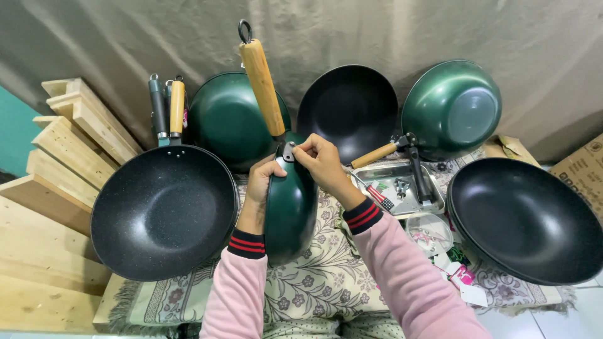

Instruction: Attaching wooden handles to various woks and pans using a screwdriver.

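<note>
Head view, looking down: left hand [262,181] has its grip wrapped around the rim of a green wok [290,210] held on edge; right hand [321,164] pinches narrow on the metal bracket [289,151] where the wooden handle [262,86] joins, just above the left grip; patterned cloth [314,282] lies beneath; left of the grip sits a black speckled pan [164,212]; right of it a steel tray [396,188] and another black wok [526,218]; beyond, more woks lean on a drape [377,31].
</note>
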